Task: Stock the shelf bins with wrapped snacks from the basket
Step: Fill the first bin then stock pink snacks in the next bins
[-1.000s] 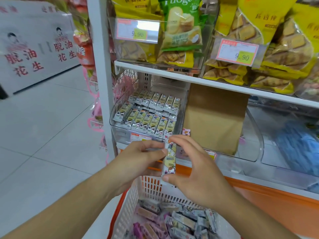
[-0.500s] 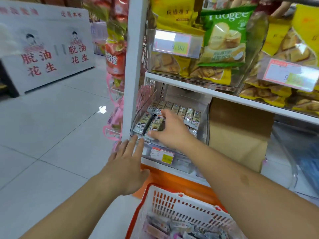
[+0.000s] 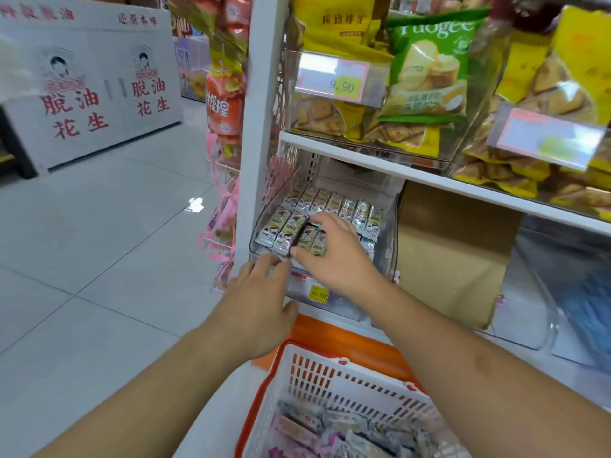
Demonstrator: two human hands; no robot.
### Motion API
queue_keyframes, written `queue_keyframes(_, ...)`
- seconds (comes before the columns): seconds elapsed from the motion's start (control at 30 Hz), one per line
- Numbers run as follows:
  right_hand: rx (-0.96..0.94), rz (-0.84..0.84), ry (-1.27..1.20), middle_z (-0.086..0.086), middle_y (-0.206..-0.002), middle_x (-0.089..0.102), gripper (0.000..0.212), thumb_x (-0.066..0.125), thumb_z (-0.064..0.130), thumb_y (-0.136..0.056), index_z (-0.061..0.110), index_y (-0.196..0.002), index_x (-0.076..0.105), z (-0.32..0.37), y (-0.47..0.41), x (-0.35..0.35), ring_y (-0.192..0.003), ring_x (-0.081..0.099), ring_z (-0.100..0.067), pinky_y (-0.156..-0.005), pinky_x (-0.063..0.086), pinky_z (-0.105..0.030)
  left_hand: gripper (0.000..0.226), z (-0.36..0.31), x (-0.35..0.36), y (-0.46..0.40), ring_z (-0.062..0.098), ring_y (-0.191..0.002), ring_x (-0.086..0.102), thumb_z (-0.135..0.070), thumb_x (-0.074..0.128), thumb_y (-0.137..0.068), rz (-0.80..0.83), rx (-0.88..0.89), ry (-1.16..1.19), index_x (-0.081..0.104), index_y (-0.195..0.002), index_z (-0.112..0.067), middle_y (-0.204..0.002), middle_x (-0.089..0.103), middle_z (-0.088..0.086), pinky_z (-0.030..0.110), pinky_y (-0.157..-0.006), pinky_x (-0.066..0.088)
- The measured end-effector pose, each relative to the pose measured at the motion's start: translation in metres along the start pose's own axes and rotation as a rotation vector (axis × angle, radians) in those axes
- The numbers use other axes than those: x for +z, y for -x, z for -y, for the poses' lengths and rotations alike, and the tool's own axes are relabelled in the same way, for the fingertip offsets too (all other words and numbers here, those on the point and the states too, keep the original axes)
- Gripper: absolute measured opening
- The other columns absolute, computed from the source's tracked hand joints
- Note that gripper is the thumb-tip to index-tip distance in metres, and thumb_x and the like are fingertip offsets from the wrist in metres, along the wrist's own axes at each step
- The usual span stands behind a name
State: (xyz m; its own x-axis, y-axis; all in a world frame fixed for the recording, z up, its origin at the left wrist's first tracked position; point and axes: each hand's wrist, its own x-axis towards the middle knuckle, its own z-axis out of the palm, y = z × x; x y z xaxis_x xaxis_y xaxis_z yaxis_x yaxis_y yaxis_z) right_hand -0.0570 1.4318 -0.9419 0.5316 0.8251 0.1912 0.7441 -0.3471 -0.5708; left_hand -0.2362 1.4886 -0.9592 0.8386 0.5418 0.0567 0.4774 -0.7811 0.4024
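Observation:
A clear shelf bin [image 3: 262,231] on the lower shelf holds two rows of wrapped snack bars [image 3: 334,201]. My right hand [image 3: 337,256] reaches into the bin's front row. Its thumb and index finger pinch one wrapped snack bar [image 3: 306,239] by its ends, laid among the others. My left hand [image 3: 261,305] is flat with straight fingers, and its fingertips touch the bin's front lip. Below, a white basket [image 3: 330,368] with an orange rim holds several wrapped snacks [image 3: 330,431].
A white shelf post [image 3: 261,127] stands left of the bin, with hanging snack packs [image 3: 224,104] beside it. Right of the bin is a cardboard sheet [image 3: 446,252]. Yellow and green snack bags [image 3: 426,67] fill the shelf above. A yellow price tag [image 3: 318,294] is on the bin's front.
My right hand carried the snack bar from above the basket up into the bin. My left hand let go of it and moved to the bin's front lip.

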Motion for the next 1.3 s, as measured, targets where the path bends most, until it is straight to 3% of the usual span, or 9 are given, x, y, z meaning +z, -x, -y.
queue_keyframes(0.2, -0.134, 0.004, -0.082, 0.01, -0.12, 0.055, 0.02, 0.071, 0.031, -0.094, 0.024, -0.11, 0.064, -0.028, 0.1, -0.004, -0.119, 0.052, -0.006, -0.101, 0.043, -0.024, 0.047, -0.01, 0.048, 0.016, 0.025, -0.127, 0.054, -0.04, 0.049, -0.094, 0.163, -0.018, 0.129, 0.058, -0.135, -0.019, -0.135, 0.055, 0.001, 0.043, -0.105, 0.048)
queue_keyframes(0.37, 0.024, 0.261, -0.011, 0.01, -0.122, 0.052, 0.016, 0.066, 0.03, -0.097, 0.026, -0.112, 0.061, -0.079, 0.182, 0.048, -0.118, 0.05, -0.01, -0.101, 0.039, -0.024, 0.064, 0.01, 0.119, 0.044, 0.033, -0.146, 0.035, -0.035, 0.055, -0.1, 0.307, -0.156, 0.044, 0.033, -0.154, -0.009, -0.158, 0.035, 0.013, 0.046, -0.118, 0.037)
queue_keyframes(0.57, 0.224, 0.693, -0.06, 0.007, -0.145, 0.054, 0.039, 0.059, 0.038, -0.099, 0.028, -0.137, 0.057, -0.107, 0.237, 0.144, -0.132, 0.051, -0.016, -0.11, 0.043, -0.031, 0.085, 0.047, 0.191, 0.076, 0.038, -0.156, 0.015, -0.053, 0.043, -0.105, 0.469, -0.449, 0.228, -0.014, -0.163, -0.03, -0.172, 0.006, 0.01, 0.056, -0.126, 0.018)
queue_keyframes(0.67, 0.288, 0.791, -0.046, 0.002, -0.133, 0.062, 0.048, 0.068, 0.045, -0.088, 0.027, -0.132, 0.06, -0.109, 0.247, 0.189, -0.121, 0.059, -0.02, -0.102, 0.053, -0.041, 0.078, 0.046, 0.202, 0.073, 0.041, -0.156, 0.011, -0.067, 0.029, -0.103, 0.433, -0.552, 0.274, -0.01, -0.163, -0.038, -0.172, 0.005, 0.007, 0.057, -0.125, 0.014)
queue_keyframes(0.8, 0.38, 0.857, 0.017, -0.009, -0.153, 0.044, 0.098, 0.071, 0.074, -0.078, 0.042, -0.157, 0.024, -0.114, 0.253, 0.233, -0.143, 0.041, -0.034, -0.113, 0.045, -0.048, 0.073, 0.045, 0.205, 0.067, 0.04, -0.157, 0.005, -0.072, 0.016, -0.101, 0.456, -0.589, 0.289, -0.009, -0.163, -0.04, -0.172, 0.004, 0.002, 0.058, -0.124, 0.013)
queue_keyframes(1.0, 0.473, 0.825, -0.012, -0.014, -0.155, 0.035, 0.097, 0.074, 0.074, -0.072, 0.049, -0.154, 0.028, -0.118, 0.26, 0.255, -0.148, 0.029, -0.041, -0.12, 0.037, -0.051, 0.074, 0.047, 0.208, 0.067, 0.038, -0.157, 0.003, -0.074, 0.016, -0.1, 0.46, -0.595, 0.291, -0.009, -0.162, -0.041, -0.172, 0.003, -0.001, 0.059, -0.124, 0.015)
queue_keyframes(1.13, 0.49, 0.821, 0.022, -0.009, -0.143, 0.049, 0.084, 0.07, 0.062, -0.074, 0.037, -0.148, 0.04, -0.121, 0.26, 0.252, -0.134, 0.048, -0.034, -0.105, 0.051, -0.049, 0.074, 0.045, 0.207, 0.066, 0.038, -0.158, 0.0, -0.072, 0.017, -0.101, 0.473, -0.601, 0.29, -0.01, -0.162, -0.041, -0.172, 0.001, -0.001, 0.06, -0.124, 0.012)
queue_keyframes(1.23, 0.588, 0.715, -0.109, -0.003, -0.1, 0.062, 0.043, 0.074, 0.047, -0.083, 0.02, -0.112, 0.057, -0.119, 0.26, 0.236, -0.089, 0.06, -0.021, -0.072, 0.054, -0.039, 0.075, 0.044, 0.206, 0.065, 0.039, -0.158, -0.002, -0.074, 0.016, -0.1, 0.478, -0.608, 0.281, -0.011, -0.162, -0.041, -0.173, -0.002, -0.001, 0.062, -0.124, 0.011)
queue_keyframes(1.3, 0.639, 0.668, -0.206, -0.006, -0.088, 0.063, 0.024, 0.069, 0.031, -0.091, 0.017, -0.106, 0.057, -0.119, 0.256, 0.221, -0.079, 0.06, -0.022, -0.07, 0.055, -0.042, 0.075, 0.043, 0.205, 0.063, 0.039, -0.158, -0.003, -0.074, 0.016, -0.1, 0.492, -0.621, 0.275, -0.012, -0.162, -0.041, -0.173, -0.004, 0.0, 0.063, -0.124, 0.011)
